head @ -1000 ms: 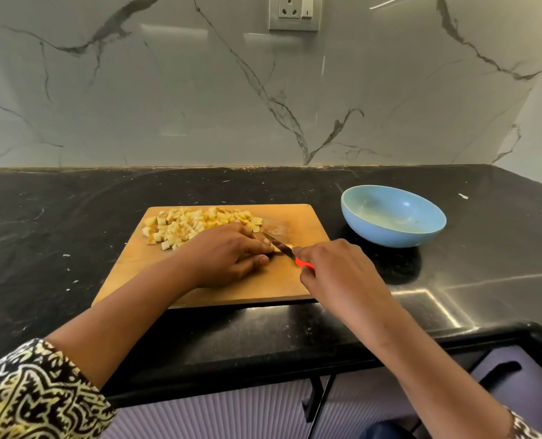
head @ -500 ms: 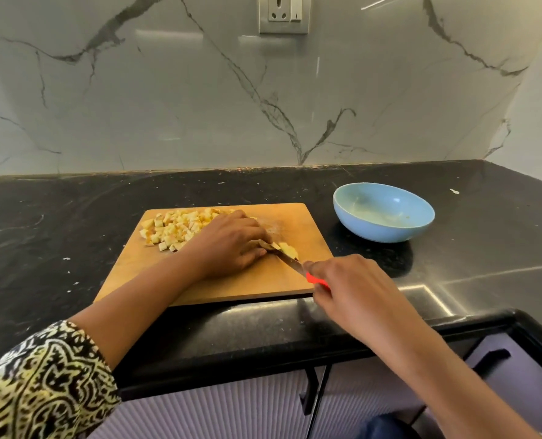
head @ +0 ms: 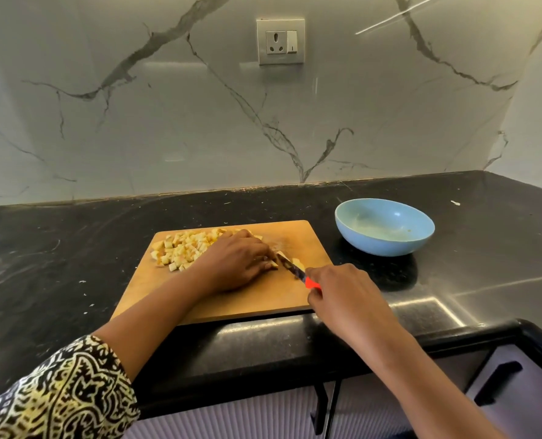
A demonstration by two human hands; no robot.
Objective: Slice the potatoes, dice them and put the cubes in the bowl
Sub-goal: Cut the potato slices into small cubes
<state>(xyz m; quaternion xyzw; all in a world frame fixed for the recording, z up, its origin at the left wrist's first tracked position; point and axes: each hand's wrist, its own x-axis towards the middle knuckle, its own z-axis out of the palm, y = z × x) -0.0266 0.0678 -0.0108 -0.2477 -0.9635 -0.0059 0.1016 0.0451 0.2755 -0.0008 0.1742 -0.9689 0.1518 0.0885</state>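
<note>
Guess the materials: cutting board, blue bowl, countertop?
Cutting board: wood or bamboo, matte; even tan, no glare, grain too faint to tell which.
Blue bowl: likely glazed ceramic or melamine, satin; smooth uniform colour, soft highlight inside.
Countertop: polished black stone, probably granite; pale veining, bright mirror-like reflections.

- Home kitchen here: black stone countertop (head: pixel 73 248) runs beneath a marble-look backsplash (head: pixel 168 122).
- Wall socket (head: pixel 280 41) above; ribbed cabinet fronts (head: pixel 247 416) with black handles (head: pixel 493 383) below.
- Wooden chopping board (head: pixel 247 302) carries diced potato (head: pixel 181 248).
</note>
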